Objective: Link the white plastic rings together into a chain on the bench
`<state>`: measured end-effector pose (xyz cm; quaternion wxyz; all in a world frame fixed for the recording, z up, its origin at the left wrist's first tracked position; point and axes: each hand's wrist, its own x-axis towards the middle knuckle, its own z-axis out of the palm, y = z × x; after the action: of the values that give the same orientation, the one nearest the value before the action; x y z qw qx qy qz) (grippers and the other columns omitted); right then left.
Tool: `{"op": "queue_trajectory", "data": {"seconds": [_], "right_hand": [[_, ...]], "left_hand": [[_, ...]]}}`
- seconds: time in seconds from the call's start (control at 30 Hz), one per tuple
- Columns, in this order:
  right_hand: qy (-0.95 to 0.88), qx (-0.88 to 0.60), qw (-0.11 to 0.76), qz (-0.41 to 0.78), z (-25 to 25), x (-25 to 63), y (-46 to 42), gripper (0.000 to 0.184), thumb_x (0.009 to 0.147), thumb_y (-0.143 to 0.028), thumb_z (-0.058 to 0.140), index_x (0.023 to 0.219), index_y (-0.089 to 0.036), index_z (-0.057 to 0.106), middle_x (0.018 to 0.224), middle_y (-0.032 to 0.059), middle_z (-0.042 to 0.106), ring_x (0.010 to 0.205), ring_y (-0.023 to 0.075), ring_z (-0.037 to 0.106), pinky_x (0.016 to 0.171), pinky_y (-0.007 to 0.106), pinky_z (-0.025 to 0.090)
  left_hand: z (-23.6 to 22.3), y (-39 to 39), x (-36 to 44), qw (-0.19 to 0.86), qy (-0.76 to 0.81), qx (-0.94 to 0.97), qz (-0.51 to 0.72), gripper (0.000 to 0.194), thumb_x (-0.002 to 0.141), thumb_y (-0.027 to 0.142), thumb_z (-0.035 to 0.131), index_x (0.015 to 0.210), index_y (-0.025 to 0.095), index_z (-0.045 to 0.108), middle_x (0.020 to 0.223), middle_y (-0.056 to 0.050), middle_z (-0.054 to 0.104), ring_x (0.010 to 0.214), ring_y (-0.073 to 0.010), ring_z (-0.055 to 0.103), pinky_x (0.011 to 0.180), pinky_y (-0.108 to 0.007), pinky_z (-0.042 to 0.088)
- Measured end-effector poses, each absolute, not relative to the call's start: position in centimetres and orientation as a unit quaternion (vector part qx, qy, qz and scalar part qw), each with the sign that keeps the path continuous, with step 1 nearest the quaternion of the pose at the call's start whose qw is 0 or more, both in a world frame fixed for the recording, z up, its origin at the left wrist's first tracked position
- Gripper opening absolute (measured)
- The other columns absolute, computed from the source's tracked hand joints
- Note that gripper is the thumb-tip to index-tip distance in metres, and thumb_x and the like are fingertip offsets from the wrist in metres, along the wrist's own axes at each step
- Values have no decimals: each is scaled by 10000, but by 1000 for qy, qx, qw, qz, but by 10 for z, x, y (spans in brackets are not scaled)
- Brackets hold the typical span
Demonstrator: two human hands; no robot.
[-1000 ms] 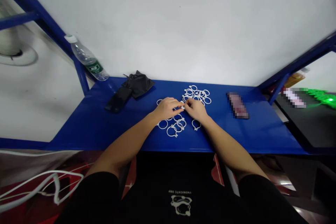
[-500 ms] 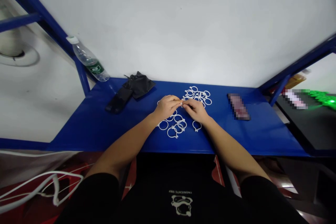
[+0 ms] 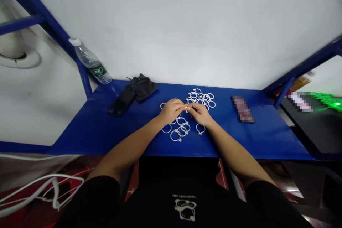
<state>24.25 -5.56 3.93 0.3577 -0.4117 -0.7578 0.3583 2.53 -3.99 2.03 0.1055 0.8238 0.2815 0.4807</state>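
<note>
My left hand and my right hand meet fingertip to fingertip above the blue table. Both are closed in a pinch on a white plastic ring; only a small white bit of it shows, the rest being hidden by my fingers. Behind my right hand lies a loose pile of white plastic rings with small tabs. Several more such rings overlap in front of my left hand, partly covered by it. One single ring rests just below my right wrist.
On the blue table, a black phone and a crumpled black pouch lie left. A clear bottle leans by the blue frame. A pixelated phone-like object lies right. A white wall rises behind.
My hands have shifted very slightly, and a bit more of the white piece shows between the fingertips. The rings on the table have stayed put.
</note>
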Motion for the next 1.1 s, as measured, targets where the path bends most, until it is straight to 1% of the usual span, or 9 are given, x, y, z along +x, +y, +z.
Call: {"op": "queue_trajectory", "data": {"seconds": [0.13,0.33,0.4,0.5,0.6,0.73,0.8,0.9,1.1], "right_hand": [[-758,-405,343,379,41,247,-53,444,1035,-617,582,918,-210,716,677,-5,668,575,149,582,574,273,450],[-807,-444,356,158,43,260,-42,300,1051,-438,581,973,-236,788,960,83,814,866,237,744,821,364,565],[-781,-493,367,110,43,268,-37,284,1047,-407,575,1023,-233,797,1003,99,823,895,255,756,832,377,575],[-735,-564,370,75,43,279,-32,283,1019,-414,612,1101,-222,803,1031,102,828,821,247,752,773,369,571],[-709,-596,371,68,44,283,-32,322,1001,-448,628,1134,-215,806,1032,101,829,729,224,723,708,355,552],[-723,-576,375,70,43,276,-36,290,999,-421,634,1122,-222,806,1084,99,821,741,218,720,720,361,552],[-743,-557,361,83,42,270,-38,252,1001,-385,640,1115,-231,804,1078,90,821,774,223,725,736,362,554],[-769,-535,334,109,40,264,-41,212,1002,-325,642,1116,-239,798,1054,76,826,782,218,725,744,357,551],[-811,-491,280,153,36,258,-42,181,991,-271,656,1115,-246,786,1062,60,831,827,217,744,767,349,555]], "left_hand": [[21,-40,26,55,291,834,466,176,1073,312,659,1062,223,811,982,-51,786,911,-172,728,852,-347,553],[24,-28,10,42,361,843,397,246,1002,360,758,1201,219,794,1122,-82,769,1047,-235,714,963,-409,561],[25,-22,2,56,405,833,374,250,996,349,761,1207,219,795,1188,-93,747,1116,-251,696,1024,-427,553],[28,-16,-8,69,475,814,327,259,975,344,777,1197,214,804,1246,-102,720,1163,-273,678,1069,-438,541],[36,-15,-16,88,552,774,298,264,981,367,760,1189,212,810,1242,-104,713,1113,-267,694,1032,-406,552],[52,-16,-29,120,634,716,268,251,1011,398,684,1138,222,812,1150,-92,741,949,-230,718,897,-353,564],[57,-17,-36,139,653,716,206,226,980,404,694,1062,232,816,1073,-83,763,942,-248,721,856,-354,554],[56,-17,-42,152,655,731,116,232,869,420,776,1016,243,812,1100,-83,775,950,-275,724,826,-361,540],[45,-18,-33,138,642,750,82,70,890,290,706,893,235,749,1043,-78,764,945,-262,721,768,-337,506]]}}
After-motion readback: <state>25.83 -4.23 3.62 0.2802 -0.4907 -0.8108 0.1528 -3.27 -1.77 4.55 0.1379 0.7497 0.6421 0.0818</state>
